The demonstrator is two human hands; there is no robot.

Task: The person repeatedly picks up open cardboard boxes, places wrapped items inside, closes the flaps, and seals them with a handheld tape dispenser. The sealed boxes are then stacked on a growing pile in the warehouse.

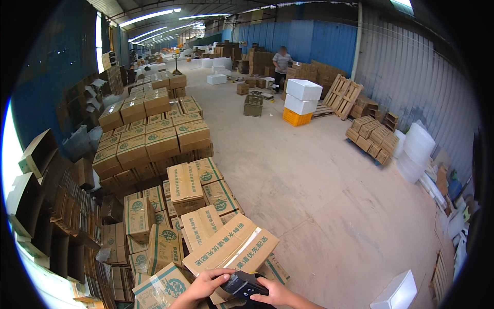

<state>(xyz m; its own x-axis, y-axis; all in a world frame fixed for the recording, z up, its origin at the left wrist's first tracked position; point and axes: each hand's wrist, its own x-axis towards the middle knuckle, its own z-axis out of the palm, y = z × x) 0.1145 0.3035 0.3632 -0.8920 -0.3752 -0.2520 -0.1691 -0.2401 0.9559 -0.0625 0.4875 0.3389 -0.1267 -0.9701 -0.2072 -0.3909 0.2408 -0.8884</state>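
Note:
Near the bottom centre, my left hand (210, 284) and my right hand (274, 292) both grip a dark handheld device (245, 285), which looks like a tape dispenser; its exact kind cannot be told. It is held over the near edge of a cardboard carton (235, 247) printed with green writing. A pale strip of tape runs across the top of that carton. The carton lies tilted on other closed cartons, one of them (200, 226) just behind it. Another carton with a green emblem (166, 287) is left of my left hand.
Stacked cartons (162, 139) extend ahead on the left, beside open empty boxes (29, 201) and flattened cardboard. White foam boxes on an orange crate (297, 117), a loaded pallet (372, 137) and a white foam box (395, 291) stand right. A person (281, 63) stands farther back.

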